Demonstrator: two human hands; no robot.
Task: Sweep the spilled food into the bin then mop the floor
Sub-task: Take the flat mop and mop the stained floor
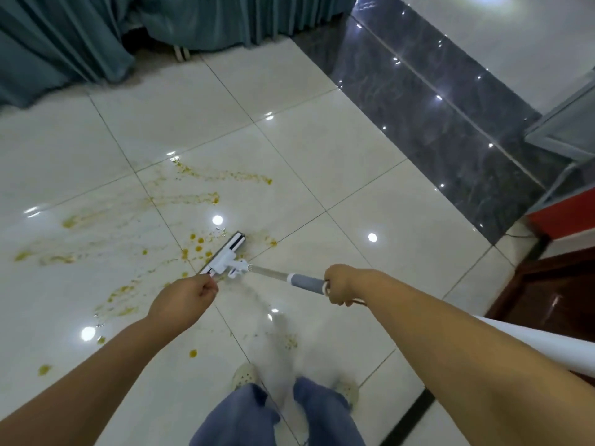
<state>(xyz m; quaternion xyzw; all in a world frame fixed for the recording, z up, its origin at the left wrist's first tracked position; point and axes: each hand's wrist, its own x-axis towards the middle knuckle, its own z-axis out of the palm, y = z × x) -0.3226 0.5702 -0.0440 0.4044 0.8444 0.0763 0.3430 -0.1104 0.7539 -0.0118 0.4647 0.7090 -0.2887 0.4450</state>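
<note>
The mop head [225, 255], white with a dark strip along its far end, lies slantwise over a joint in the floor [322, 149], in the midst of the yellow spill [196, 246]. The left hand [183, 296] has its fingers curled and its thumb and forefinger pinch the near end of the mop head. The right hand [339, 284] is wrapped tight round the grey sleeve [306, 281] of the metal handle, which runs from the head back toward the person. The spill spreads left and ahead in smears, streaks and round drops (a few lie close to the person's pale shoes [244, 375] as well). The floor is glossy white tile with thin dark joints and bright spots of reflected ceiling light. A dark grey marble band [434, 107] crosses it on the right. Teal draped cloth [64, 43] hangs to the floor at the top left. A red panel [566, 217] and dark wood [547, 284] stand at the right edge.
</note>
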